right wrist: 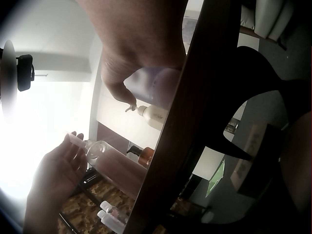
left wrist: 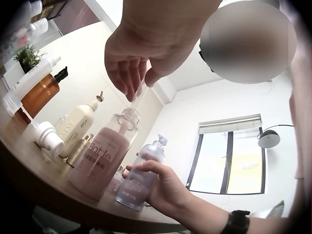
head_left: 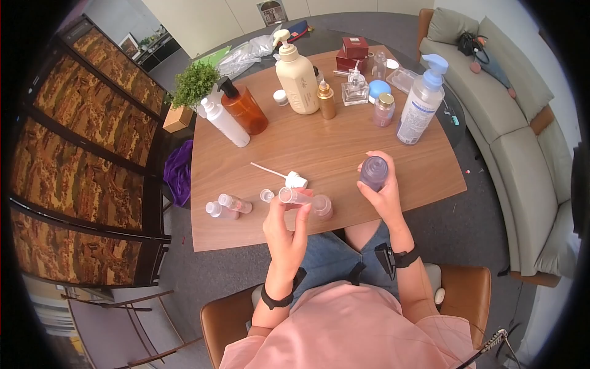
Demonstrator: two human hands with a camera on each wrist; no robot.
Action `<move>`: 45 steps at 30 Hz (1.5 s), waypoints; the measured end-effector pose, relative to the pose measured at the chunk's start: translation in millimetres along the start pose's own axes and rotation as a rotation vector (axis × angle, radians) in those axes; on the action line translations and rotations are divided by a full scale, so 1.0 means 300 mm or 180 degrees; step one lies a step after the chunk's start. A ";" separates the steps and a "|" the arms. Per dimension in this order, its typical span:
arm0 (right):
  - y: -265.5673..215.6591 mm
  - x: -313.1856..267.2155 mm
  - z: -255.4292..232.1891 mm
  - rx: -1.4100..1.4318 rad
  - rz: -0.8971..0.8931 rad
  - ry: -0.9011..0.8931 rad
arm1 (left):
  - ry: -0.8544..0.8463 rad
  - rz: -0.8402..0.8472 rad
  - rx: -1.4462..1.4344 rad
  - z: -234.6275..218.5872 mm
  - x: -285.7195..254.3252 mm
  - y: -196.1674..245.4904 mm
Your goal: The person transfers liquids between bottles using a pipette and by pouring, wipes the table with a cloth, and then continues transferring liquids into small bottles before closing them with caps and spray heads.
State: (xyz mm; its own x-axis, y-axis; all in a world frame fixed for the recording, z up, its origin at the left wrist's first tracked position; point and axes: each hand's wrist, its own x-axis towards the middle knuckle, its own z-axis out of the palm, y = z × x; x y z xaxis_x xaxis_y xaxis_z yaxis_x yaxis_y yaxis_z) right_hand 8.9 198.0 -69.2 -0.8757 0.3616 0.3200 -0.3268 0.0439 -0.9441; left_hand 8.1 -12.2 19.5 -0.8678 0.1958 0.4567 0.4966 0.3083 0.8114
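Note:
My left hand (head_left: 285,232) pinches a small translucent tube-like bottle (head_left: 294,196) between thumb and fingers. Just right of it, an uncapped pink bottle (head_left: 322,208) stands on the table. In the left wrist view, the hand (left wrist: 146,48) is above the mouth of this pink bottle (left wrist: 100,163); whether the held piece touches the neck cannot be told. My right hand (head_left: 388,200) grips a purple translucent bottle (head_left: 373,173) near the table's front edge, fingers curled round its side. A white pump head (head_left: 296,180) with a long tube lies behind the left hand, beside a small clear cap (head_left: 267,195).
Two small pink bottles (head_left: 235,203) lie close together at the left. Along the back stand a white bottle (head_left: 225,123), an amber pump bottle (head_left: 246,112), a cream pump bottle (head_left: 297,80) and a blue-topped pump bottle (head_left: 420,106). The wooden table (head_left: 227,230) ends near my lap.

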 end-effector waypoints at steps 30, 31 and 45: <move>-0.003 0.001 0.000 -0.0074 -0.0025 0.0009 | 0.0035 0.0096 0.0104 0.018 0.008 -0.019; -0.002 0.001 -0.001 -0.0068 -0.0023 0.0010 | -0.0054 0.0083 0.0096 0.017 0.009 -0.017; -0.001 0.000 0.000 -0.0017 0.0026 0.0003 | 0.0067 0.0159 -0.0329 0.010 -0.006 -0.033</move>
State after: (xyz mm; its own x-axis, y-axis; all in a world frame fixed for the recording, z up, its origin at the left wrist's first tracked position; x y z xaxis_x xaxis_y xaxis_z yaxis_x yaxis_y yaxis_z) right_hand 9.1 198.0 -69.0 -0.8780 0.3628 0.3122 -0.3178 0.0459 -0.9470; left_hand 4.8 -12.8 9.6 -0.8427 0.1886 0.5042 0.5357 0.2008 0.8202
